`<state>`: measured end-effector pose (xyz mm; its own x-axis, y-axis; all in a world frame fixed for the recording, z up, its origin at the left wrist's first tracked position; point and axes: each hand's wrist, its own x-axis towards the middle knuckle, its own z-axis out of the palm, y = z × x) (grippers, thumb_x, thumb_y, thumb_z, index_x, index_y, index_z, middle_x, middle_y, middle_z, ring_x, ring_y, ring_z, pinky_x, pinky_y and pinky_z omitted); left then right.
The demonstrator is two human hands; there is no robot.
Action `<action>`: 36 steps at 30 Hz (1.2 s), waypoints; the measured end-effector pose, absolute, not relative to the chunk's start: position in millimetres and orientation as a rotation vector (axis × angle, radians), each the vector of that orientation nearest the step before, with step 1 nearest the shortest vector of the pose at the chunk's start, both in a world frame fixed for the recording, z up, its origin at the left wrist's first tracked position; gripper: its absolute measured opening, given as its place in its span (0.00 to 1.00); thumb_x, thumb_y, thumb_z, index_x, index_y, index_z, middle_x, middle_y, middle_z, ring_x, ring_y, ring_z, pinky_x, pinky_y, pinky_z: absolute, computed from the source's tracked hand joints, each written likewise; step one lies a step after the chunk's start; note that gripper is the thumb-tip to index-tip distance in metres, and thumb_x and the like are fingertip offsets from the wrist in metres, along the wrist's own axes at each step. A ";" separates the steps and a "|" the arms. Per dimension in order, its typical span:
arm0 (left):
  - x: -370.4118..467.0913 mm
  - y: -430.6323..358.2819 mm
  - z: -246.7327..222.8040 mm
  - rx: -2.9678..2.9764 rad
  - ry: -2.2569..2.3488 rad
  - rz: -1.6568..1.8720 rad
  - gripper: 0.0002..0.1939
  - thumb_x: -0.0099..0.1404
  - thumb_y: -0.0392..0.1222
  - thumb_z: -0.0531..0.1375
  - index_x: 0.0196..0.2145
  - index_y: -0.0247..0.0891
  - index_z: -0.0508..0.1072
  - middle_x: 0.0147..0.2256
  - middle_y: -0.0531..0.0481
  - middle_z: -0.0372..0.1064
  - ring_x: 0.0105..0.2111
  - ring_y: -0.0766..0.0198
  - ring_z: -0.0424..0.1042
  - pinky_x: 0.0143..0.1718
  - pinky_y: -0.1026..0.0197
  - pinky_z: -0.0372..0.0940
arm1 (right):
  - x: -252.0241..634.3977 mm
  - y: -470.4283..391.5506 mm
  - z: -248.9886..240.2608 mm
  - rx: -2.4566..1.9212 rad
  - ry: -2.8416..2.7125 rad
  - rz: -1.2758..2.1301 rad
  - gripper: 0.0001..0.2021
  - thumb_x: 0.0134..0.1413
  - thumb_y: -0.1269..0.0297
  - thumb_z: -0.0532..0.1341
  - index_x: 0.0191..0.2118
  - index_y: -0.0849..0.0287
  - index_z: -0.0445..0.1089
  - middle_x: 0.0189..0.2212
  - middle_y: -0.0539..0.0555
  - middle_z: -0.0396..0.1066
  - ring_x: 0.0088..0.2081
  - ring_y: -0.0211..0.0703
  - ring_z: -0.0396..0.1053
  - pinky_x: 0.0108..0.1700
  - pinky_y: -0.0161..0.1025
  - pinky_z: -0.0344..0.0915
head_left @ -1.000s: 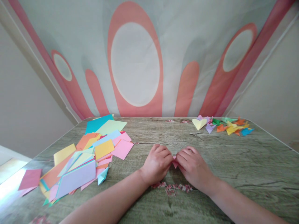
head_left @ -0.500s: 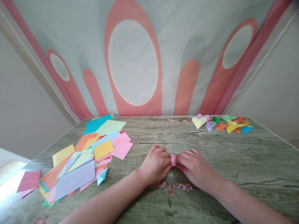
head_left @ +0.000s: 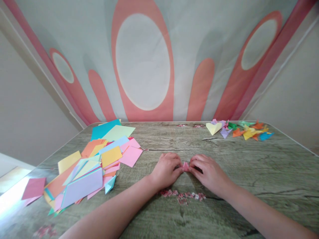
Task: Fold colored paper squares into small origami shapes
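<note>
A small pink folded paper piece (head_left: pixel 185 166) is pinched between my two hands over the middle of the wood-patterned table (head_left: pixel 159 219). My left hand (head_left: pixel 167 169) grips its left side, fingers curled and thumb pressed in. On the opposite side my right hand (head_left: pixel 208 171) holds it between thumb and fingertips. Only the middle of the folded paper shows; its ends are covered by my fingers, so its exact shape cannot be made out.
Left of my hands lies a spread pile of coloured paper sheets (head_left: pixel 82 189), with a light blue folded piece (head_left: pixel 110 184) at its edge. Several small origami figures (head_left: pixel 249 132) and a pale yellow paper heart (head_left: pixel 213 128) sit at the back right. A patterned backdrop (head_left: pixel 181 66) rises behind the table.
My fingers have shifted slightly on the pink paper, which now shows a more pointed shape between them. The whole view has tilted a little; the paper pile and figures lie as before.
</note>
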<state>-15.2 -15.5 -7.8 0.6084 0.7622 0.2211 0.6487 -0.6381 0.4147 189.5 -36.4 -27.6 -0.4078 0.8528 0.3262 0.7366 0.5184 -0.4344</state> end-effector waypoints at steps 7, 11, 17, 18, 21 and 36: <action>-12.9 -15.9 -6.0 2.547 1.177 0.514 0.10 0.66 0.45 0.57 0.30 0.39 0.73 0.36 0.50 0.70 0.41 0.59 0.67 0.44 0.58 0.58 | 190.5 -31.0 -34.2 -1.300 -2.199 0.347 0.11 0.59 0.59 0.60 0.28 0.55 0.73 0.31 0.51 0.71 0.36 0.43 0.68 0.40 0.40 0.62; -11.5 -16.3 -8.7 2.546 1.215 0.521 0.10 0.66 0.43 0.57 0.29 0.38 0.73 0.36 0.49 0.70 0.40 0.59 0.67 0.44 0.58 0.58 | 190.9 -27.8 -37.0 -1.326 -2.176 0.381 0.10 0.57 0.60 0.62 0.26 0.55 0.72 0.30 0.50 0.71 0.34 0.42 0.69 0.39 0.40 0.63; -9.5 -17.2 -11.6 2.524 1.273 0.555 0.10 0.65 0.43 0.58 0.28 0.38 0.73 0.35 0.49 0.69 0.40 0.59 0.66 0.44 0.58 0.58 | 189.0 -29.1 -37.2 -1.363 -2.167 0.386 0.10 0.56 0.59 0.62 0.26 0.55 0.72 0.30 0.50 0.71 0.34 0.42 0.69 0.39 0.40 0.62; -9.3 -17.2 -11.4 2.519 1.279 0.558 0.10 0.65 0.43 0.58 0.28 0.38 0.73 0.34 0.50 0.69 0.40 0.59 0.66 0.44 0.58 0.58 | 188.5 -29.6 -37.2 -1.373 -2.164 0.382 0.10 0.56 0.59 0.62 0.26 0.55 0.71 0.30 0.50 0.70 0.35 0.42 0.69 0.40 0.40 0.62; -8.4 -17.0 -10.7 2.498 1.294 0.562 0.09 0.63 0.43 0.59 0.27 0.38 0.73 0.34 0.49 0.69 0.39 0.59 0.66 0.43 0.58 0.58 | 187.4 -30.9 -37.2 -1.395 -2.160 0.354 0.11 0.57 0.58 0.61 0.26 0.55 0.70 0.30 0.50 0.70 0.35 0.43 0.68 0.40 0.40 0.62; -5.7 -19.9 -9.4 2.480 1.374 0.550 0.09 0.63 0.43 0.59 0.27 0.39 0.72 0.33 0.50 0.69 0.39 0.59 0.66 0.42 0.59 0.56 | 183.0 -31.8 -37.6 -1.442 -2.166 0.296 0.11 0.58 0.60 0.60 0.25 0.56 0.69 0.30 0.51 0.70 0.36 0.43 0.67 0.40 0.40 0.60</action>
